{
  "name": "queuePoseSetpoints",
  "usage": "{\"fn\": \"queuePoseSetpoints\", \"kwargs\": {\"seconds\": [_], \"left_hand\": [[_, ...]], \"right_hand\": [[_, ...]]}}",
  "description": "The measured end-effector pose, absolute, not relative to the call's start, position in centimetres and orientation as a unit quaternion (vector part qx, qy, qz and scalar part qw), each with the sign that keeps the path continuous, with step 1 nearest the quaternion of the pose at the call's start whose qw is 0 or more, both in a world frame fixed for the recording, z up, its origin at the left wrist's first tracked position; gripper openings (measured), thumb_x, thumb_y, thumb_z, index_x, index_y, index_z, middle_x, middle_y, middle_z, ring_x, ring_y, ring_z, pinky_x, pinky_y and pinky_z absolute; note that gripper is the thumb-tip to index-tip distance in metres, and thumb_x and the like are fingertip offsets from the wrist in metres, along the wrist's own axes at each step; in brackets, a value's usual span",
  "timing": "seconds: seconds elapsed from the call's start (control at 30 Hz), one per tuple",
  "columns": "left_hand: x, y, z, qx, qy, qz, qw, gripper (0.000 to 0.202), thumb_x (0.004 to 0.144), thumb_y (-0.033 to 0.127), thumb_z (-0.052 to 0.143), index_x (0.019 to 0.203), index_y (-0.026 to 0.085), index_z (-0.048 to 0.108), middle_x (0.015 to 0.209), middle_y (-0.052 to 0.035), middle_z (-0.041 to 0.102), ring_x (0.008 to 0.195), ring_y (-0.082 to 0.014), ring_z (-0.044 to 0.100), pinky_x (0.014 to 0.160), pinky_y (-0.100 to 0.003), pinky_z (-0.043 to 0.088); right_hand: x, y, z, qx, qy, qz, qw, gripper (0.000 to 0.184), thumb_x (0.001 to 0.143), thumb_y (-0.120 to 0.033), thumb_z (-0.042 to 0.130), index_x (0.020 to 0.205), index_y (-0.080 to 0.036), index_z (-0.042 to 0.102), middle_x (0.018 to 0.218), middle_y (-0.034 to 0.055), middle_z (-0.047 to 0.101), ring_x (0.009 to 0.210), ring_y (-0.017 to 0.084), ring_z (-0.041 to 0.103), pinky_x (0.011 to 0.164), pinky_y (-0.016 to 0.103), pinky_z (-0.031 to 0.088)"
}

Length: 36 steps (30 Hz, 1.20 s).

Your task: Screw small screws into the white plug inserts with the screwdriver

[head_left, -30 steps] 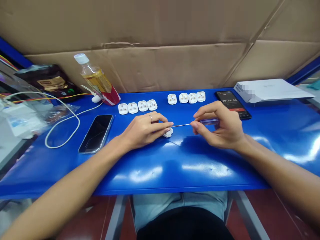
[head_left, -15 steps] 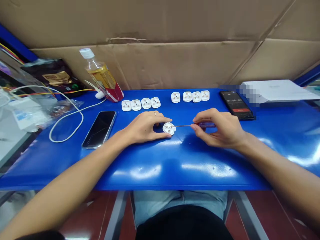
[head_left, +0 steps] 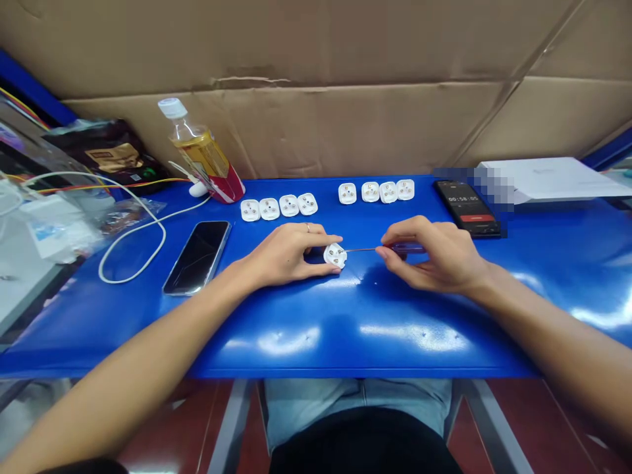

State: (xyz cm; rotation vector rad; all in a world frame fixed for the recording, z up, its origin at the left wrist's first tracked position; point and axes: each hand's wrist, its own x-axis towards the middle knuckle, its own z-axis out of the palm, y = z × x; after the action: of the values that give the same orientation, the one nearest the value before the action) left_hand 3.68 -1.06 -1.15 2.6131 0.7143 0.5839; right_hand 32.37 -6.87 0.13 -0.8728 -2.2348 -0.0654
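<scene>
My left hand (head_left: 296,253) grips a small white plug housing (head_left: 336,255) between thumb and fingers, low over the blue table. Brass-coloured metal parts show inside the housing. In my right hand (head_left: 429,253) is a screwdriver (head_left: 407,248) with a translucent purple handle, held nearly level. Its thin shaft points left, and the tip meets the housing's right edge; whether it touches a screw I cannot tell. Behind my hands stand more white plug housings in two rows, a left row (head_left: 279,207) and a right row (head_left: 388,191), with metal parts inside.
A phone (head_left: 197,257) lies at the left beside a white cable (head_left: 131,276). A drink bottle (head_left: 210,155) stands behind it. Another phone (head_left: 467,207) showing a timer rests at the right, near a white box (head_left: 553,178). Cardboard (head_left: 316,131) walls the back of the blue table (head_left: 316,352).
The plug housing in my left hand has shifted and turned slightly against the screwdriver tip. My right hand keeps its grip on the screwdriver almost unmoved.
</scene>
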Motion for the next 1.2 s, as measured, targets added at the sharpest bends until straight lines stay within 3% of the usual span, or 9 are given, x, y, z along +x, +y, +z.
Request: {"fn": "queuePoseSetpoints", "kwargs": {"seconds": [0.27, 1.2], "left_hand": [[3.7, -1.07, -1.05, 0.927, 0.254, 0.202, 0.187, 0.051, 0.093, 0.05, 0.078, 0.132, 0.017, 0.076, 0.099, -0.007, 0.076, 0.081, -0.0172, 0.068, 0.071, -0.028, 0.047], [3.6, -0.87, -1.16, 0.925, 0.24, 0.212, 0.206, 0.05, 0.093, 0.047, 0.079, 0.134, 0.019, 0.075, 0.101, -0.0058, 0.074, 0.075, -0.0134, 0.061, 0.069, -0.026, 0.045]], "right_hand": [[32.46, -6.93, 0.22, -0.356, -0.863, -0.028, 0.357, 0.014, 0.094, -0.027, 0.072, 0.106, -0.026, 0.065, 0.083, -0.002, 0.082, 0.064, 0.017, 0.078, 0.058, 0.025, 0.059], [32.49, -7.01, 0.36, -0.36, -0.861, -0.024, 0.358, 0.014, 0.094, -0.027, 0.072, 0.106, -0.027, 0.066, 0.083, -0.0022, 0.082, 0.064, 0.018, 0.077, 0.058, 0.026, 0.06]]}}
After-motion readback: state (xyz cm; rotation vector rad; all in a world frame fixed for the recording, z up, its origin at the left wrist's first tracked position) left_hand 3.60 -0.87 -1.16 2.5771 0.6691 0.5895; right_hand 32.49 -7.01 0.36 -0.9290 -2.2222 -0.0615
